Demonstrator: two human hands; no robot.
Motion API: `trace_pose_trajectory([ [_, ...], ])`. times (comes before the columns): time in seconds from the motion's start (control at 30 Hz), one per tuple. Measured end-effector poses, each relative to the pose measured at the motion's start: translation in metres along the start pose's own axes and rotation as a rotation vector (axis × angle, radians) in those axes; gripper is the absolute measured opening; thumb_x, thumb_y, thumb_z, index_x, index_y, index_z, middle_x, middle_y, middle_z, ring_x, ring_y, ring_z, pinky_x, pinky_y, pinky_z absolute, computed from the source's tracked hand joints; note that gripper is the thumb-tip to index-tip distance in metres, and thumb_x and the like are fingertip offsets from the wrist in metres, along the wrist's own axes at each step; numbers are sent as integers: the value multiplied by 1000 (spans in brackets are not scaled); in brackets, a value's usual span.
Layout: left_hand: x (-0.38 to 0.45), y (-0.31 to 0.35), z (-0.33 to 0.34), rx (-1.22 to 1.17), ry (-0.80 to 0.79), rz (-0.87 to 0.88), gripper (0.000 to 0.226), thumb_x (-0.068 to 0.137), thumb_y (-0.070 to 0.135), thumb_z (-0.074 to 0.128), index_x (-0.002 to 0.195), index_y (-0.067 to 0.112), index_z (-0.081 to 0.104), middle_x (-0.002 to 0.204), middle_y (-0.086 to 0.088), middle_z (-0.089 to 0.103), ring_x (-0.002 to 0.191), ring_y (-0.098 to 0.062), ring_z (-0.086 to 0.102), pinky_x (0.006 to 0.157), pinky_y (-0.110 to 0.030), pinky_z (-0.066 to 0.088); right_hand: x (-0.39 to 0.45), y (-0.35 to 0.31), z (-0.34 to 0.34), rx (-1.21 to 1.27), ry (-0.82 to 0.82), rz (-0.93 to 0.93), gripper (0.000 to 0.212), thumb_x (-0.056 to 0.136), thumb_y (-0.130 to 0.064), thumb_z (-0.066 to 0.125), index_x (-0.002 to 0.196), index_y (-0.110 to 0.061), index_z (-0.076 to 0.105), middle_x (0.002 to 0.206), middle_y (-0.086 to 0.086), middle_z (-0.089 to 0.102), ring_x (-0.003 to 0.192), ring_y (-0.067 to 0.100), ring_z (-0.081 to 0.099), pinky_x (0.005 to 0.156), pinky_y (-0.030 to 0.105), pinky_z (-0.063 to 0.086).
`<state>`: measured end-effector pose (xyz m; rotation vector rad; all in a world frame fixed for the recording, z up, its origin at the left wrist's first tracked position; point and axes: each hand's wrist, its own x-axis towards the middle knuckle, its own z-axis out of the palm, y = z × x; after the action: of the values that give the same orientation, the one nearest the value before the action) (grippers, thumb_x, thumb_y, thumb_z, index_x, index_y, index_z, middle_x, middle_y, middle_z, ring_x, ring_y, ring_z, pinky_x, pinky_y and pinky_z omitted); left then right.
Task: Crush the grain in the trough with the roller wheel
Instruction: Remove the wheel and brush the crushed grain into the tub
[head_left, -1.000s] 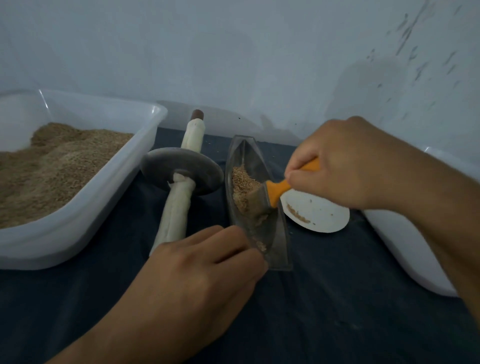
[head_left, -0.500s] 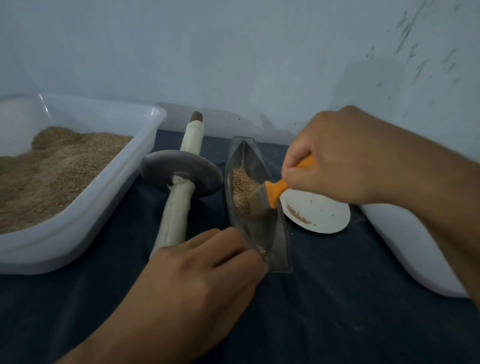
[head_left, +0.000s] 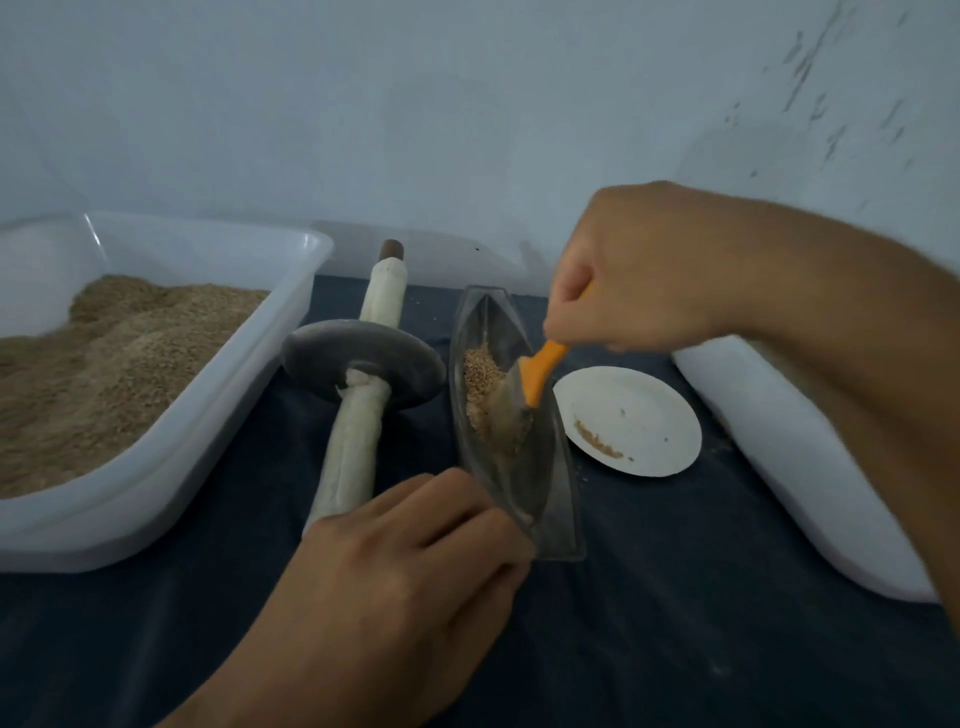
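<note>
Gathering grain for crushing at a dark-clothed desk (head_left: 675, 597), between a large white tub (head_left: 218, 426) heaped with tan meal on the left and a second white tub (head_left: 769, 467) on the right. Lying idle just left of the trough, the roller wheel (head_left: 363, 364), its grey disc tipped on a pale wrapped axle, touched by neither of the hands. Sitting at centre, long end pointing away, the clear boat-shaped trough (head_left: 550, 483), and just beside its right flank a small white plate (head_left: 644, 415) bearing a few stray crumbs. Steadying the trough's near end, the left hand (head_left: 395, 577), fingers curled against the rim. Gripping an orange-handled brush (head_left: 543, 369) from above, the right hand (head_left: 639, 270), bristles down in the trough against the grain (head_left: 480, 379), piled along the far left wall. Likely calling for short, light strokes toward the trough's middle, keeping the near end pinned so nothing tips or spills over the low rim, and leaving the grain in one narrow line where the wheel's edge can later be running over it.
</note>
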<state>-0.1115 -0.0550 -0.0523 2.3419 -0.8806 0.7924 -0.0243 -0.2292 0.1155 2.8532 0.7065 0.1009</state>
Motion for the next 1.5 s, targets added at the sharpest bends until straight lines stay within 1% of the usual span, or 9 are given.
trace_pose_trajectory([
  [0.13, 1, 1, 1, -115, 20, -80, 5, 87, 37, 75, 88, 34, 70, 93, 21, 61, 81, 2, 62, 67, -17, 50, -18, 6, -5, 290, -147, -4, 12, 81, -44, 65, 78, -42, 77, 55, -13, 67, 40, 5, 56, 50, 28, 52],
  [0.33, -1, 10, 0, -161, 58, -268, 6, 85, 46, 66, 88, 41, 66, 95, 22, 61, 78, 5, 64, 61, -10, 48, -5, 25, 5, 287, -23, 59, 16, 84, -37, 66, 73, -34, 77, 56, -12, 68, 41, 1, 55, 44, 20, 46],
  [0.4, -6, 14, -2, -216, 53, -429, 14, 85, 57, 63, 95, 48, 64, 98, 24, 62, 75, 9, 65, 59, -11, 50, 0, 40, -1, 327, 63, 107, 16, 83, -36, 67, 73, -33, 78, 57, -10, 69, 37, 2, 52, 42, 22, 45],
  [0.5, -7, 23, -2, -531, -29, -820, 41, 72, 64, 65, 111, 60, 55, 110, 31, 60, 72, 2, 69, 64, -17, 55, 19, 50, 11, 306, 226, 168, 16, 84, -33, 66, 73, -31, 77, 57, -13, 69, 52, 2, 61, 60, 29, 53],
  [0.67, 9, 34, -6, -1019, -62, -1267, 89, 51, 53, 78, 136, 43, 51, 99, 9, 75, 70, -25, 75, 57, -30, 60, 55, 40, 63, 168, 361, 128, 23, 96, -34, 59, 91, -23, 79, 82, 1, 72, 73, 21, 59, 68, 31, 46],
  [0.83, 38, 20, 12, -1035, -181, -1328, 33, 88, 47, 67, 117, 37, 56, 103, 2, 70, 74, -28, 75, 65, -42, 63, 53, 28, 95, 166, 270, 58, 29, 101, -32, 54, 92, -19, 78, 82, 2, 72, 70, 17, 62, 66, 33, 52],
  [1.17, 66, -2, 30, -1041, -315, -1446, 16, 97, 22, 61, 107, 12, 68, 87, -8, 78, 71, -18, 75, 54, -28, 57, 50, 47, 94, 276, 416, 106, 22, 99, -30, 58, 93, -24, 79, 79, -2, 71, 67, 15, 58, 60, 29, 45],
  [1.4, 70, -11, 33, -1309, -268, -1584, 23, 94, -4, 49, 111, 0, 65, 96, -21, 75, 86, -34, 75, 70, -47, 63, 44, 51, 113, 472, 401, 126, 19, 94, -29, 62, 85, -28, 78, 64, -8, 67, 58, 12, 60, 54, 29, 48],
  [1.5, 70, -10, 38, -1328, -238, -1589, 22, 94, -3, 52, 109, 0, 67, 95, -19, 76, 82, -29, 76, 64, -42, 63, 41, 58, 116, 450, 486, 140, 19, 96, -27, 61, 85, -27, 77, 62, -8, 63, 57, 12, 57, 56, 32, 48],
])
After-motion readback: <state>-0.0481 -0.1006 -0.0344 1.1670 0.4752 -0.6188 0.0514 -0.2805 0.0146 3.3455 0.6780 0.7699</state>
